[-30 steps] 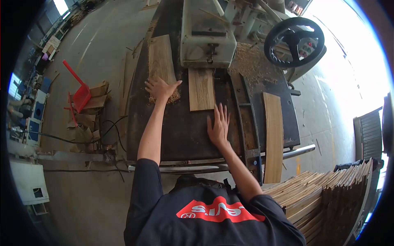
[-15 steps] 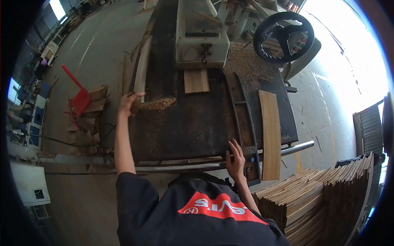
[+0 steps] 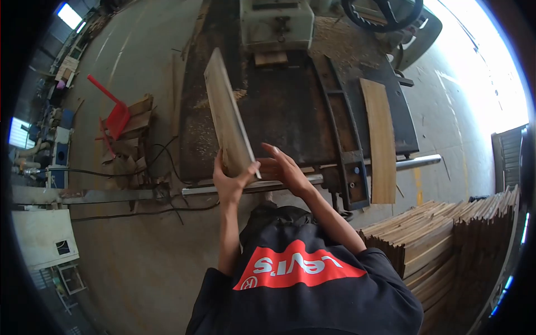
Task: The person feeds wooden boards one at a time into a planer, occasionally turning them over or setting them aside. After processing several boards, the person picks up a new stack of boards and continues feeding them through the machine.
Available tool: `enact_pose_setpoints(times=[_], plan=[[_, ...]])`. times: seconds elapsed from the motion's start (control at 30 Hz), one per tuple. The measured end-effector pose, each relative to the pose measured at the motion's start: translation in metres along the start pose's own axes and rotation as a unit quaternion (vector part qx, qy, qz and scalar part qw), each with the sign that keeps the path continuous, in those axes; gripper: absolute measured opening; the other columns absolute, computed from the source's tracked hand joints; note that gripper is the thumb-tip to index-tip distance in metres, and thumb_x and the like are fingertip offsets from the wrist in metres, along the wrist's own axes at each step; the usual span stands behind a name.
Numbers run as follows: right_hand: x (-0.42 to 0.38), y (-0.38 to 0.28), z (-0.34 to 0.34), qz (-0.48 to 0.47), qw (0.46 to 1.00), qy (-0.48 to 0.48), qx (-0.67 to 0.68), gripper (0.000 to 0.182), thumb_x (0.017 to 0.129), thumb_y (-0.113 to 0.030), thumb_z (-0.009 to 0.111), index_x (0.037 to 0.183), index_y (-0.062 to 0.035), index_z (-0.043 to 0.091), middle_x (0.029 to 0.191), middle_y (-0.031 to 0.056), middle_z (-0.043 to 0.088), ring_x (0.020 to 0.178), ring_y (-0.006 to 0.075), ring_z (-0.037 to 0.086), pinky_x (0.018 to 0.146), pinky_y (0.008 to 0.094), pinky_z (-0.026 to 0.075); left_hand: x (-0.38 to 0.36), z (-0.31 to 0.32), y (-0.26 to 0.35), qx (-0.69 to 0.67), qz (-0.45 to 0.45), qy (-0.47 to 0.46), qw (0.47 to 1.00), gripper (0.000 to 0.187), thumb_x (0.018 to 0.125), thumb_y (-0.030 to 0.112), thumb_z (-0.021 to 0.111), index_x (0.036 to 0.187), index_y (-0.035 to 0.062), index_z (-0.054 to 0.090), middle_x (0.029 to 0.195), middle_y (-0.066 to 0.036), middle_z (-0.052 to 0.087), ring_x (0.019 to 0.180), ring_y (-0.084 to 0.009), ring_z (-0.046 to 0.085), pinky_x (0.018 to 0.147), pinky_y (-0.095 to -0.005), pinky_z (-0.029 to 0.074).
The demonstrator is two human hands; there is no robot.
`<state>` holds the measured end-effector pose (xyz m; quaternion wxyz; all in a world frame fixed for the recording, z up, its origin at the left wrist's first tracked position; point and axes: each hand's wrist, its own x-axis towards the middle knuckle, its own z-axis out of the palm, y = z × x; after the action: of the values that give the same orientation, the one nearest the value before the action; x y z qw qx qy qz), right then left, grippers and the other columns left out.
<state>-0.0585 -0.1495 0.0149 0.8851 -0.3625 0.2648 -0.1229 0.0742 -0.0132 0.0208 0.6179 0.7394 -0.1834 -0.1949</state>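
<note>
Board (image 3: 226, 114) in left hand (image 3: 230, 183), above the table (image 3: 273, 106).
The left hand grasps its near end, by the table's near edge; the board is tilted. The right hand (image 3: 287, 173) is at this same end, but I cannot tell if it grasps. A plank (image 3: 379, 131) lies near the right edge.

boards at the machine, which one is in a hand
The tilted board in the left hand; the flat board right of the metal frame and the board end at the machine head are untouched.
</note>
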Motion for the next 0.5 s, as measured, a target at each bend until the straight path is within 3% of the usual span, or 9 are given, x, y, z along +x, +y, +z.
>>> enact_pose_setpoints(times=[0.03, 0.07, 0.1, 0.17, 0.23, 0.3, 0.43, 0.5], plan=[[0.000, 0.008, -0.003, 0.003, 1.000, 0.001, 0.029, 0.045, 0.108, -0.023, 0.059, 0.147, -0.0022, 0.055, 0.130, 0.0143, 0.071, 0.116, 0.0147, 0.066, 0.097, 0.0330, 0.052, -0.017, 0.006, -0.009, -0.003, -0.003, -0.005, 1.000, 0.117, 0.064, 0.039, 0.097, 0.153, -0.0100, 0.040, 0.138, -0.023, 0.059, 0.119, -0.0314, 0.063, 0.101, -0.0404, 0.051], [0.001, 0.015, -0.006, 0.006, 0.998, 0.002, 0.058, 0.046, 0.107, -0.023, 0.060, 0.148, -0.0025, 0.054, 0.127, 0.0147, 0.072, 0.114, 0.0129, 0.066, 0.094, 0.0324, 0.053, -0.031, 0.009, -0.018, 0.064, 0.066, -0.021, 0.996, 0.119, 0.063, 0.039, 0.099, 0.154, -0.0082, 0.038, 0.141, -0.023, 0.058, 0.126, -0.0322, 0.060, 0.106, -0.0415, 0.048], [0.009, 0.036, -0.022, -0.193, 0.956, 0.114, -0.189, 0.049, 0.105, -0.020, 0.061, 0.151, -0.0034, 0.051, 0.120, 0.0133, 0.072, 0.103, 0.0103, 0.065, 0.088, 0.0302, 0.053, -0.043, 0.009, -0.023, 0.130, 0.136, -0.036, 0.982, 0.121, 0.062, 0.039, 0.100, 0.155, -0.0064, 0.037, 0.144, -0.023, 0.057, 0.133, -0.0329, 0.056, 0.110, -0.0425, 0.046], [-0.003, 0.038, -0.035, -0.210, 0.912, 0.201, -0.289, 0.061, 0.101, -0.013, 0.062, 0.158, -0.0074, 0.042, 0.093, 0.0103, 0.065, 0.073, 0.0087, 0.051, 0.072, 0.0268, 0.048, -0.058, 0.006, -0.020, 0.155, 0.168, -0.065, 0.971, 0.126, 0.059, 0.042, 0.101, 0.155, -0.0066, 0.037, 0.145, -0.025, 0.056, 0.135, -0.0368, 0.054, 0.112, -0.0453, 0.044], [-0.015, 0.050, -0.052, -0.218, 0.898, 0.222, -0.312, 0.061, 0.100, -0.012, 0.062, 0.158, -0.0083, 0.042, 0.087, 0.0088, 0.059, 0.071, 0.0096, 0.045, 0.069, 0.0272, 0.046, -0.065, 0.007, -0.014, 0.231, 0.227, -0.097, 0.941, 0.133, 0.053, 0.045, 0.102, 0.156, -0.0075, 0.036, 0.151, -0.031, 0.050, 0.143, -0.0462, 0.044, 0.118, -0.0493, 0.037], [-0.025, 0.058, -0.058, -0.242, 0.869, 0.252, -0.350, 0.061, 0.100, -0.012, 0.062, 0.158, -0.0092, 0.043, 0.075, 0.0059, 0.049, 0.068, 0.0093, 0.039, 0.065, 0.0277, 0.043, -0.062, 0.010, -0.023, 0.242, 0.240, -0.125, 0.932, 0.133, 0.053, 0.043, 0.101, 0.157, -0.0072, 0.035, 0.154, -0.033, 0.045, 0.145, -0.0479, 0.040, 0.118, -0.0513, 0.037], [-0.024, 0.050, -0.062, -0.225, 0.893, 0.251, -0.298, 0.063, 0.097, -0.010, 0.065, 0.157, -0.0088, 0.045, 0.084, 0.0090, 0.056, 0.070, 0.0120, 0.048, 0.069, 0.0268, 0.046, -0.056, 0.019, -0.036, 0.245, 0.248, -0.156, 0.924, 0.132, 0.055, 0.044, 0.100, 0.157, -0.0074, 0.034, 0.157, -0.033, 0.042, 0.152, -0.0496, 0.029, 0.118, -0.0552, 0.034], [-0.023, 0.044, -0.064, -0.266, 0.809, 0.273, -0.449, 0.062, 0.093, -0.007, 0.066, 0.153, -0.0074, 0.051, 0.117, 0.0200, 0.064, 0.096, 0.0242, 0.062, 0.090, 0.0337, 0.051, -0.048, 0.022, -0.038, 0.276, 0.259, -0.154, 0.913, 0.132, 0.055, 0.045, 0.099, 0.157, -0.0079, 0.035, 0.156, -0.032, 0.044, 0.153, -0.0482, 0.028, 0.120, -0.0560, 0.032]])
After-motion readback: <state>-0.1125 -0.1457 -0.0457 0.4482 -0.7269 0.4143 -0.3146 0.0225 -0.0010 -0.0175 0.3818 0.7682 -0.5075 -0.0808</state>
